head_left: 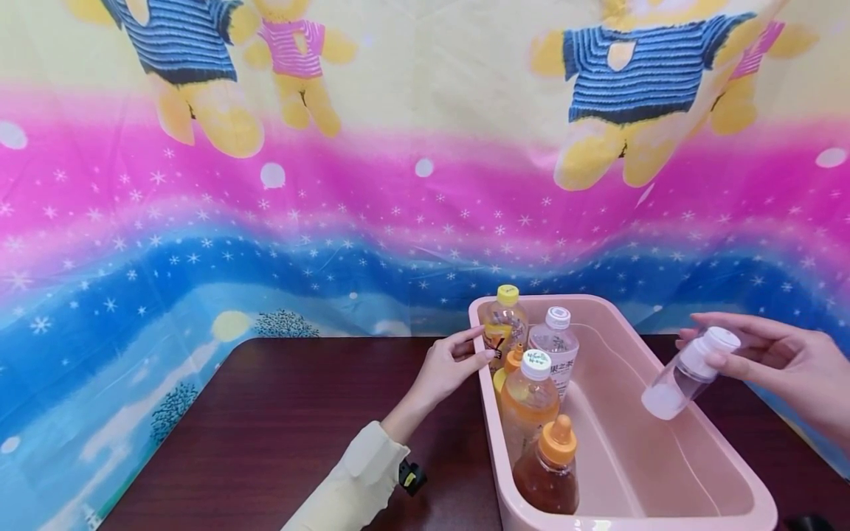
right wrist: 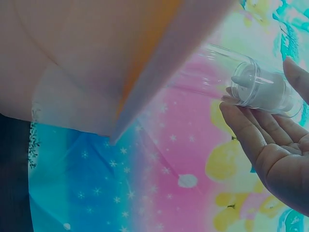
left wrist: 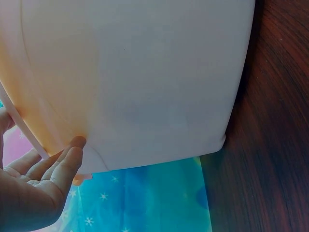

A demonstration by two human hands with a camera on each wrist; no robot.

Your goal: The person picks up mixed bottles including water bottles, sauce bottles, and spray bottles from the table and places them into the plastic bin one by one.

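My left hand [head_left: 451, 369] grips the far left part of the rim of a pink plastic tub [head_left: 494, 450]; in the left wrist view its fingers lie against the tub's outer wall [left wrist: 145, 87]. Over the tub's right rim, my right hand [head_left: 790, 369] holds a small clear bottle with a white top [head_left: 680, 376], tilted with its base down to the left. The right wrist view shows this bottle [right wrist: 268, 92] between thumb and fingers.
Along the tub's left side stand several bottles: a yellow-capped one [head_left: 508, 324], a white-capped clear one [head_left: 556, 343], a white-capped orange drink [head_left: 531, 402] and an orange-topped brown one [head_left: 547, 483]. Beneath is a dark wooden table [head_left: 299, 435]; behind hangs a patterned cloth [head_left: 412, 214].
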